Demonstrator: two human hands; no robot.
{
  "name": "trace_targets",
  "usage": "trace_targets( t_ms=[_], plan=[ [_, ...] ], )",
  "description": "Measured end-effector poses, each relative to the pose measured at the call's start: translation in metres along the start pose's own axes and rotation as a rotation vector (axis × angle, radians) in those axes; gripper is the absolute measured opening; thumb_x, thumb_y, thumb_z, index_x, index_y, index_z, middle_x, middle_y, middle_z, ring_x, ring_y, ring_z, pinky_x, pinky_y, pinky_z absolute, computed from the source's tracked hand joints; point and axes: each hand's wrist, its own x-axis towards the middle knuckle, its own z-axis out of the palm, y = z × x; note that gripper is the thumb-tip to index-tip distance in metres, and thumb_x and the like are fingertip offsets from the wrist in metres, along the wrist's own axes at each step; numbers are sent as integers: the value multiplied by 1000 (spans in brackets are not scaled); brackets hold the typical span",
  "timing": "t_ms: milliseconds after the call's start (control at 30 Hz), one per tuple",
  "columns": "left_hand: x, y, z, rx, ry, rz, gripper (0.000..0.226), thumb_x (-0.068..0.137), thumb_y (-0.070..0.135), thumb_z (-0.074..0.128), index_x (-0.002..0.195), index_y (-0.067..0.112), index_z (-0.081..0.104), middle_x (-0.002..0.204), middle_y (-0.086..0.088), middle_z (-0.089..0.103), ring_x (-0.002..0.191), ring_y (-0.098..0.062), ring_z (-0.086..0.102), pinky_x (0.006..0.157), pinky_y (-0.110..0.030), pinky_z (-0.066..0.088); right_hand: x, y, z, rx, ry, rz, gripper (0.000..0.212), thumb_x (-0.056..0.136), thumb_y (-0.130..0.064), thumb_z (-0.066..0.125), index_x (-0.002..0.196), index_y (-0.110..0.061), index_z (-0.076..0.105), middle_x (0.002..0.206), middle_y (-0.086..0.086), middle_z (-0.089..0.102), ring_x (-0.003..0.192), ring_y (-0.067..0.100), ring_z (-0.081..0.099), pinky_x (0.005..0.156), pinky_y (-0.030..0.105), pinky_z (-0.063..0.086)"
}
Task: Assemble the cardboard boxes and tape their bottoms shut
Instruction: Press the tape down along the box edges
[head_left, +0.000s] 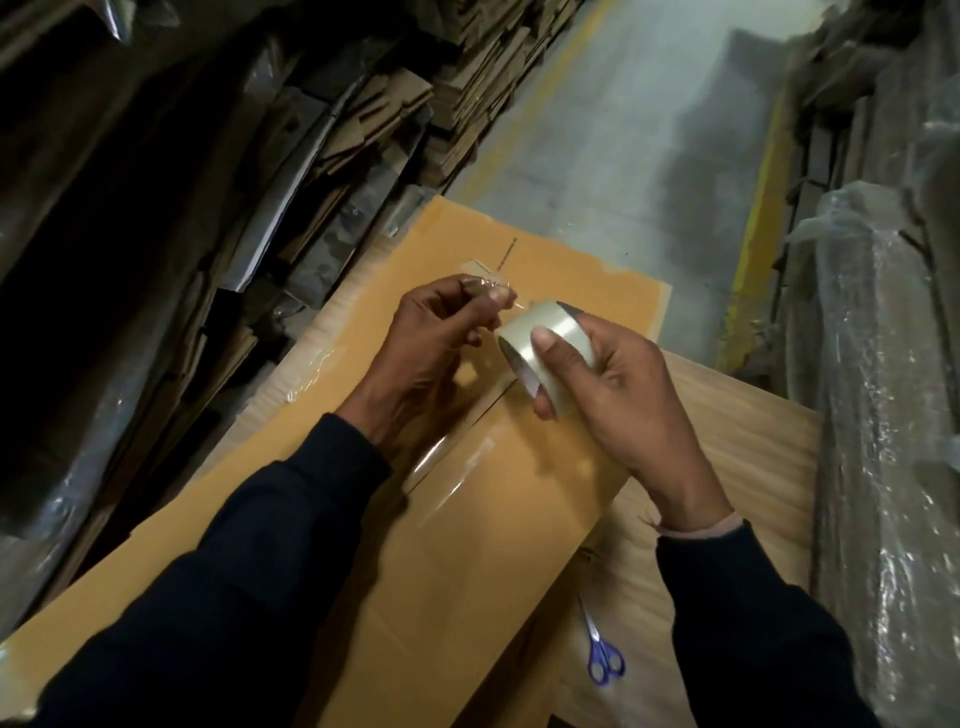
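A tan cardboard box (540, 493) lies in front of me with its closed flaps facing up; the centre seam runs between my hands and shiny clear tape covers the near part of it. My right hand (618, 384) grips a roll of clear tape (550, 338) just above the seam, thumb on the roll's outer face. My left hand (436, 343) pinches the crumpled free end of the tape (491, 288) between thumb and fingertips, a short way left of the roll.
Blue-handled scissors (602, 657) lie on a lighter cardboard sheet (727, 436) at the box's right side. Flat cardboard stacks (363, 130) fill the left. Plastic-wrapped bundles (883, 364) line the right. A grey floor (649, 130) with yellow lines runs ahead.
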Motion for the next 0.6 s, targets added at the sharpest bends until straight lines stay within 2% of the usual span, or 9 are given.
trace_targets(
  t_ms=[67, 133, 233, 300, 367, 433, 500, 533, 600],
  plan=[
    [6, 0, -5, 84, 21, 19, 23, 96, 22, 77, 107, 3, 75, 90, -3, 70, 74, -9, 58, 68, -22, 46, 8, -7, -6, -78, -38, 115, 43, 106, -46, 60, 86, -11, 75, 62, 5, 73, 56, 13, 69, 66, 24, 55],
    [20, 3, -16, 208, 73, 83, 15, 97, 26, 76, 101, 12, 76, 87, 4, 72, 74, -6, 62, 64, -20, 47, 14, -10, -11, -97, -59, 234, 48, 104, -47, 64, 77, -9, 75, 59, 6, 73, 50, 16, 68, 59, 20, 55],
    [41, 10, -26, 411, 120, 222, 5, 96, 31, 77, 94, 27, 76, 89, 16, 75, 87, 0, 67, 75, -16, 51, 22, -7, -16, -71, -5, 265, 49, 99, -46, 70, 71, -6, 72, 54, 2, 70, 45, 10, 62, 51, 16, 48],
    [57, 11, -27, 448, 93, 230, 14, 97, 31, 77, 100, 18, 77, 83, 18, 73, 74, 7, 63, 64, -9, 47, 26, -4, -19, -91, 40, 241, 42, 96, -47, 73, 73, -12, 71, 56, -4, 67, 50, 5, 58, 55, 22, 44],
    [73, 10, -27, 435, 36, 188, 25, 98, 26, 76, 108, 3, 75, 78, 16, 69, 59, 8, 58, 55, -6, 43, 29, -1, -21, -150, 88, 222, 40, 93, -49, 75, 76, -13, 71, 63, -3, 69, 57, 6, 58, 59, 28, 44],
    [87, 8, -31, 429, 19, 156, 30, 96, 29, 77, 108, 2, 75, 85, 7, 72, 68, 4, 63, 64, -13, 50, 34, 0, -22, -251, 133, 225, 45, 93, -51, 75, 75, -10, 69, 56, -3, 66, 51, 2, 59, 56, 24, 45],
    [97, 4, -36, 415, 46, 121, 37, 92, 40, 81, 106, 7, 75, 101, -6, 74, 94, -13, 69, 78, -33, 58, 38, -2, -21, -431, 142, 234, 54, 94, -58, 71, 66, -13, 62, 42, -8, 60, 44, 3, 60, 57, 22, 45],
    [100, 3, -38, 406, 60, 95, 40, 91, 43, 81, 106, 7, 75, 107, -7, 74, 99, -15, 68, 78, -35, 57, 40, -2, -21, -513, 144, 232, 57, 93, -63, 68, 63, -15, 60, 40, -8, 59, 45, 4, 61, 60, 24, 45],
    [107, 0, -41, 374, 67, 49, 42, 90, 40, 82, 108, 3, 73, 103, -1, 73, 92, -7, 66, 71, -27, 55, 48, 3, -22, -592, 151, 249, 64, 91, -67, 68, 59, -12, 63, 44, -2, 62, 50, 11, 64, 60, 30, 49]
  ],
)
